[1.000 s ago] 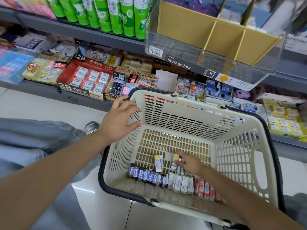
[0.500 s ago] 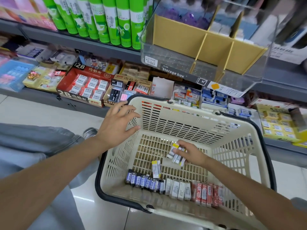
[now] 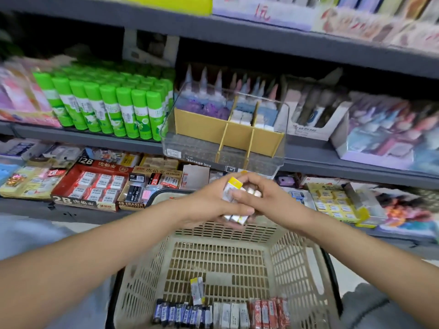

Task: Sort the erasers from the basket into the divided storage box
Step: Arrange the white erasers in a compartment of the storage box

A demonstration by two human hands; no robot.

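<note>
hands over the basket (image 3: 297, 269), a bundle of yellow-tipped erasers (image 3: 234, 186) between them, below the divided storage box (image 3: 225, 136).

left hand (image 3: 209, 203) and right hand (image 3: 266, 200) both curl round the bundle (count unclear). the box's cardboard compartments look mostly bare from here, so sorting seems barely begun. left in the basket: one loose yellow-tipped eraser (image 3: 197, 290), plus rows of blue erasers (image 3: 180, 314), white erasers (image 3: 231, 314) and red erasers (image 3: 269, 312).

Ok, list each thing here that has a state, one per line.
left hand: grips the yellow-ended erasers
right hand: grips the same bundle
yellow-ended erasers: held above the basket
basket: rows of erasers inside
loose eraser: upright in the basket
storage box: on the shelf, front compartments empty
</note>
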